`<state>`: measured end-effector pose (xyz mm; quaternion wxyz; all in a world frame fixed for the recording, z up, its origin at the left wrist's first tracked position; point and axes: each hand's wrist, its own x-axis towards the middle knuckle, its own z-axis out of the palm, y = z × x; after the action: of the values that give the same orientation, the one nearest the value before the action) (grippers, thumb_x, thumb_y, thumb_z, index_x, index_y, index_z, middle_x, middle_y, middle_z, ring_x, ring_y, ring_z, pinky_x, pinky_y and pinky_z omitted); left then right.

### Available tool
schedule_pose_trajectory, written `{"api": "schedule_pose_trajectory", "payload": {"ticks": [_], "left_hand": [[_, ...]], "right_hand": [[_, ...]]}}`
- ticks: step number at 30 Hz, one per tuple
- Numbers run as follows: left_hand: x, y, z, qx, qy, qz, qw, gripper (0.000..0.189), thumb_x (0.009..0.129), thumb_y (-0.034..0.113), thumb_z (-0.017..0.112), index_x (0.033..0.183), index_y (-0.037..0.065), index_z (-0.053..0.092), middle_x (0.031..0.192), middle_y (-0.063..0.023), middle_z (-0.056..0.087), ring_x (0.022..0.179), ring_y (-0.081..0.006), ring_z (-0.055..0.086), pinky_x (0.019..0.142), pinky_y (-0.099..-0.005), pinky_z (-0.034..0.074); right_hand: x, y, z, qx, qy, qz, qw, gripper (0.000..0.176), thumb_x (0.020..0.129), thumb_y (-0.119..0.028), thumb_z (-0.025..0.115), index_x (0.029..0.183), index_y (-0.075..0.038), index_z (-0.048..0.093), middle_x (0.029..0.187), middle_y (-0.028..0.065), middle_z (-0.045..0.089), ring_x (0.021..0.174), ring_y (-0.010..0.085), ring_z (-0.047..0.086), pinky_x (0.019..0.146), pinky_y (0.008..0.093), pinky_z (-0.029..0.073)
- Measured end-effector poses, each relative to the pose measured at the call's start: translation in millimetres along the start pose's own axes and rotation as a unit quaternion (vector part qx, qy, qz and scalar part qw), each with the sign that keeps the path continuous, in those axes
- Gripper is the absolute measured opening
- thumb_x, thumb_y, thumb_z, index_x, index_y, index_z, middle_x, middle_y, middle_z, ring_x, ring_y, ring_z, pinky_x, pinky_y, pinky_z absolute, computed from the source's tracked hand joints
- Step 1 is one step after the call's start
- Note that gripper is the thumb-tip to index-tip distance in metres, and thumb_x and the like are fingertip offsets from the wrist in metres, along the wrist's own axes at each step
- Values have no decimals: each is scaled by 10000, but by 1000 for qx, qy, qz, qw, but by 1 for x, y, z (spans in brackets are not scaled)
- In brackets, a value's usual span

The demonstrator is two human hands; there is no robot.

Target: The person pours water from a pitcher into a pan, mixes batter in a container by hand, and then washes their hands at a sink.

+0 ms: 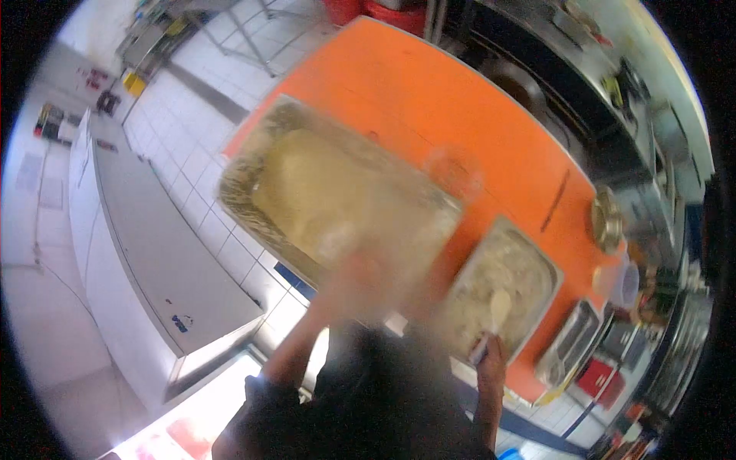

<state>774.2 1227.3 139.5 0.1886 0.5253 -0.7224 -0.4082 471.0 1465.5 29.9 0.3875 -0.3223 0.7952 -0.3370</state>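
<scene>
My left hand (359, 277) reaches over a large metal tray (239, 170) that holds a bed of pale yellow crumbs or flour (307, 180). A haze on the lens and motion blur smear its fingers, so what it holds, if anything, is hidden. My right hand (491, 351) is closed round the handle of a pale spoon (501, 307). The spoon's bowl rests in or just above a smaller metal tray (538, 247) of creamy, lumpy food (512, 270), whose exact kind I cannot make out.
Both trays sit on an orange table (383, 69). Nearby are a clear round container (454, 173), a metal tin (606, 218), a translucent tub (624, 285) and a narrow metal tray (569, 342). A white chest unit (157, 253) stands left; a wok (517, 83) lies beyond the table.
</scene>
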Motion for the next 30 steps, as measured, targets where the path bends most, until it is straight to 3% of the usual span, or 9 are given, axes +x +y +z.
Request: {"api": "schedule_pose_trajectory", "payload": {"ticks": [2,4,6,10,15,18,20,26,30], "left_hand": [[4,-106,-84,264,333,0,905,337,867,187,587,1156,17,558,1138,-195,563,1031,-331,560,901,-438,444],[9,-190,-176,270,459,-44,845,293,869,151,582,1135,29,574,1071,-178,597,982,-329,581,871,-443,463],[16,-269,-243,100,476,-123,865,285,873,157,584,1127,29,580,1045,-167,616,980,-324,593,866,-443,468],[66,-380,-318,-78,362,-142,918,288,886,230,586,1104,41,602,989,-136,661,998,-304,621,872,-440,474],[155,-449,-282,159,395,152,892,320,874,320,585,1097,95,629,997,-112,679,1003,-289,628,865,-414,481],[150,-401,-284,85,10,107,991,296,913,284,558,1091,58,624,1117,-98,646,1009,-282,604,868,-400,471],[192,-474,-192,-198,-69,125,970,316,952,281,516,1146,47,600,1167,-125,616,1058,-291,581,908,-391,456],[140,-448,-196,-395,-3,120,911,443,974,332,480,1313,49,501,1335,-171,509,1185,-307,511,1005,-408,397],[62,-375,-301,-307,34,52,950,468,956,316,487,1339,46,477,1337,-201,507,1135,-349,551,961,-437,434]], "right_hand": [[6,24,0,39,20,46,998,329,954,-322,461,1063,-36,582,824,49,555,740,146,550,637,292,466],[7,47,13,-304,145,-217,916,279,938,-301,462,1006,-55,574,785,39,543,634,140,529,557,293,454],[-7,-47,41,19,176,168,970,226,924,-277,458,957,-76,554,717,18,538,534,142,494,484,295,435],[10,72,-29,-104,184,141,967,178,920,-257,484,899,-95,556,640,-11,510,471,137,455,425,297,404],[-19,53,-5,-135,237,198,942,183,920,-264,503,934,-91,563,684,10,535,508,140,485,446,303,420],[-31,45,11,-139,251,219,932,189,921,-268,514,955,-89,567,710,23,550,531,141,503,460,306,430],[-38,42,20,-145,257,232,927,194,921,-270,521,968,-88,569,727,32,560,546,143,514,468,308,437],[-62,35,27,-170,269,271,908,216,922,-278,543,1010,-84,578,779,57,590,591,146,550,495,315,457],[-74,43,19,-183,279,287,898,234,922,-284,558,1038,-81,583,814,75,610,621,149,573,512,319,470]]}}
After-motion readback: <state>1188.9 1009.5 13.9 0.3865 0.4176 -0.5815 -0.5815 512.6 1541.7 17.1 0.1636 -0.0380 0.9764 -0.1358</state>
